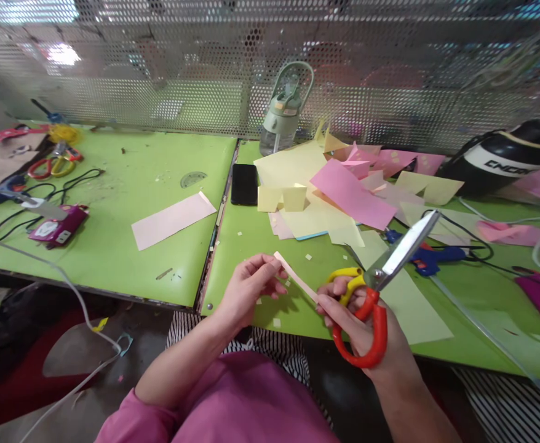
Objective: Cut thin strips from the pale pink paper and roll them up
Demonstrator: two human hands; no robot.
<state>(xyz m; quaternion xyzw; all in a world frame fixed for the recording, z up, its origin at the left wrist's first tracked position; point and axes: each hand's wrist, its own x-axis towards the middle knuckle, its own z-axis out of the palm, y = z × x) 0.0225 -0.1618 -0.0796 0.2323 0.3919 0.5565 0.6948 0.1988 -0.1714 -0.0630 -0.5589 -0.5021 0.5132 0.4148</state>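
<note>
A narrow strip of pale pink paper (297, 278) stretches between my two hands above the green table. My left hand (251, 283) pinches its far end between thumb and fingers. The near end is held by the thumb and fingertips of my right hand (350, 311). Hooked over that same hand are scissors (379, 277) with one red and one yellow handle, their blades pointing up and right, away from the strip. A larger pale pink paper piece (173, 220) lies flat to the left, one narrow end folded.
Yellow and pink paper sheets (353, 191) are heaped at the back right, near a phone (244, 184) and a water bottle (279, 120). A blue glue gun (429, 257) with cords lies right. Purple boxes (60, 226) and other scissors (53, 166) sit left. Perforated metal (182, 92) stands behind.
</note>
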